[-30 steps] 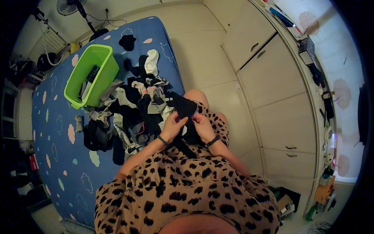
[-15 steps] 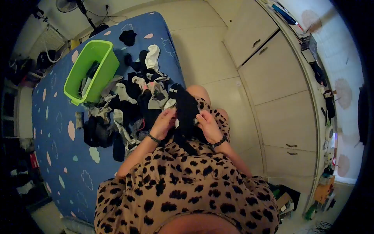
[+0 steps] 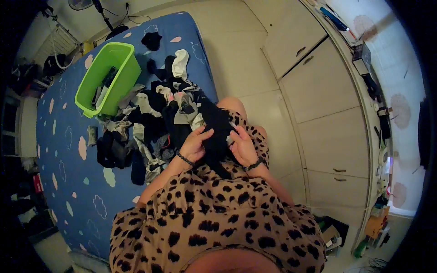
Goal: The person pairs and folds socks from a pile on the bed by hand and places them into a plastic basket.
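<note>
Over my lap, a black sock (image 3: pixel 214 120) is stretched between my two hands. My left hand (image 3: pixel 194 145) pinches its left side, thumb pointing right. The right side is gripped by my right hand (image 3: pixel 243 146), with a small pale bit showing near the fingertips. More dark cloth hangs below my hands onto the leopard-print dress, and I cannot tell whether it belongs to the same sock. Just left of my hands spreads a heap of mixed socks (image 3: pixel 145 113) in black, grey and white. A white sock (image 3: pixel 180 63) lies at its far end.
A green plastic bin (image 3: pixel 129 77) stands on the blue bed (image 3: pixel 63 182), with several folded dark and grey items inside. One black bundle (image 3: pixel 151 41) lies near the bed's far edge. Pale cabinets (image 3: pixel 318 86) line the right side, and a fan (image 3: pixel 102 16) stands beyond the bed.
My left thumb has moved up and over the black sock, and the white patch beside that hand is now covered. The sock has shifted slightly. The view has tilted a little.
</note>
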{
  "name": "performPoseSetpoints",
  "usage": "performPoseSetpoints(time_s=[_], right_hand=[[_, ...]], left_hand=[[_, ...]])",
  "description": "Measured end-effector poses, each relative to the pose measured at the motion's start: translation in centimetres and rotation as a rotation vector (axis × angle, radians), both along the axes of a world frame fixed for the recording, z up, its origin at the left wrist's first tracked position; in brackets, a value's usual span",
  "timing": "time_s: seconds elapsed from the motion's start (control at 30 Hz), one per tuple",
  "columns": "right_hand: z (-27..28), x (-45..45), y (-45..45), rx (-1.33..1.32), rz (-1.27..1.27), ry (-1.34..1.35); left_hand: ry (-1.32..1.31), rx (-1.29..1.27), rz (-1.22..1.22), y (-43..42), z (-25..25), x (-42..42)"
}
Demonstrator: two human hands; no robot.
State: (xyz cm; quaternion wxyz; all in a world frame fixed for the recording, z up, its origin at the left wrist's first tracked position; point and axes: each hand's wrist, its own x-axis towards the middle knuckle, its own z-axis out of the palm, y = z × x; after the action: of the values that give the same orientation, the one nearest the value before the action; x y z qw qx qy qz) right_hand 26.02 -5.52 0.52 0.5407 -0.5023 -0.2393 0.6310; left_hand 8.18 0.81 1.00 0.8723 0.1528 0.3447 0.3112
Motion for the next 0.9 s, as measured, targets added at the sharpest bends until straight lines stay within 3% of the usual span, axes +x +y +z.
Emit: performPoseSetpoints(time_s=[0.03, 0.17, 0.23, 0.27, 0.33, 0.37, 0.43, 0.53, 0.6, 0.7, 0.77, 0.87, 0.9], right_hand=[[-2.2, 0.4, 0.1, 0.04, 0.038, -0.193], [-5.7, 1.4, 0.1, 0.272, 0.11, -0.461], [-3.4, 1.2, 0.3, 0.229, 0.112, -0.295], [-1.9, 0.9, 0.3, 0.213, 0.111, -0.241], [2.7, -0.6, 0.5, -0.03, -0.097, 0.21], [1.8, -0.2, 0.4, -0.029, -0.097, 0.211], [0.4, 0.7, -0.4, -0.195, 0.145, -0.161], [1.6, 0.4, -1.7, -0.049, 0.325, -0.193], [0.6, 0.3, -1.9, 0.003, 0.264, -0.295], [1.2, 0.3, -1.2, -0.007, 0.17, -0.181], [5.0, -1.0, -0.8, -0.199, -0.084, 0.464], [-2.7, 2.2, -2.3, -0.17, 0.128, 0.465], [-2.3, 2.1, -2.1, -0.169, 0.134, 0.465]], left_hand=[[0.017, 0.035, -0.003, 0.0, -0.8, 0.0], [0.118, 0.057, 0.046, -0.4, -2.1, 0.1], [0.115, 0.054, -0.237, -0.3, -1.0, -0.1], [0.114, 0.051, -0.237, -0.5, -0.6, 0.0], [0.16, 0.109, -0.27, -0.7, 0.3, 0.0], [0.161, 0.11, -0.27, -0.8, 0.6, 0.0], [0.149, 0.015, -0.146, -1.1, 0.9, 0.0], [0.16, 0.052, -0.146, -1.9, 1.7, 0.2], [0.135, 0.115, -0.109, -2.6, 0.4, 0.3], [0.11, 0.17, -0.058, -2.3, -1.3, -0.3], [0.101, 0.154, -0.05, -2.1, -1.2, -0.4], [0.021, 0.166, 0.007, -2.6, -0.5, -0.5], [0.051, 0.157, 0.008, -2.6, -0.5, -0.4]])
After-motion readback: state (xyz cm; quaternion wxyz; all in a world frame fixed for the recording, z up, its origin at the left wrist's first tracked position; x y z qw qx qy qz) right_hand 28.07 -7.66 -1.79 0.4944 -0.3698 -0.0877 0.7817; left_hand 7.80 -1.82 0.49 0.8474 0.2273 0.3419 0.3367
